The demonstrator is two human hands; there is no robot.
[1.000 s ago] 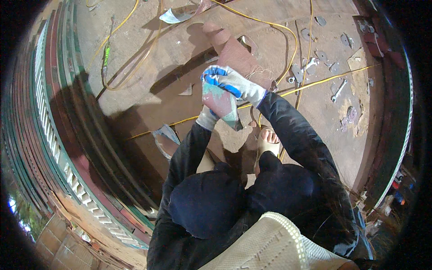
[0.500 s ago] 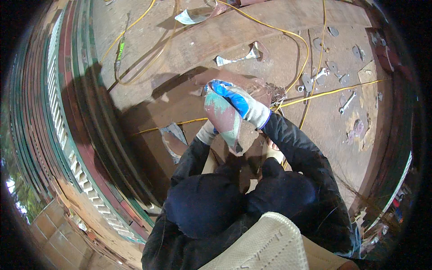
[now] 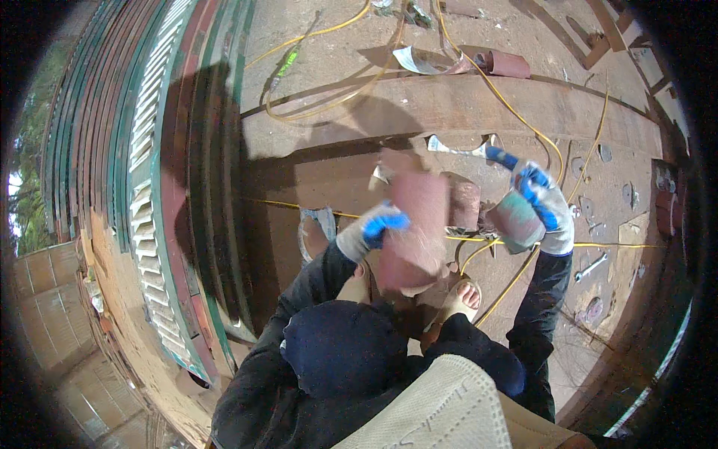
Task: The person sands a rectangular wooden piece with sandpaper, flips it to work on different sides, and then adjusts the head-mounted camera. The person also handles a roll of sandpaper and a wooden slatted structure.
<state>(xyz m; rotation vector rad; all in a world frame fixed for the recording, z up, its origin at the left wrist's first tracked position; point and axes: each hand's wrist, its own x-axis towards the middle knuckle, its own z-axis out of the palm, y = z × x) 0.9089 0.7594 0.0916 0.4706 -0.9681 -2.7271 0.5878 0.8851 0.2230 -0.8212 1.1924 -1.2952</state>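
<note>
Head view: grips red-green piece [image 3: 516, 223] in curled fingers of right hand [image 3: 541, 200], right of reddish sheet [image 3: 420, 239]. Places left hand [image 3: 374, 229] against sheet's left edge, fingers bent; cannot tell whether gripping. Appears mid-work: has piece apart from sheet; cannot tell remaining work.

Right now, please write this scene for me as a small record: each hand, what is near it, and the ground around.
Left hand: gloved, fingers over the left edge of a reddish sheet; blur hides how firmly it grips
Right hand: gloved, holding a green-and-maroon piece, apart from the sheet
Ground: yellow cable running across; wrench lying at the right
Feet: right foot in an open-toed sandal, below the hands in the picture
</note>
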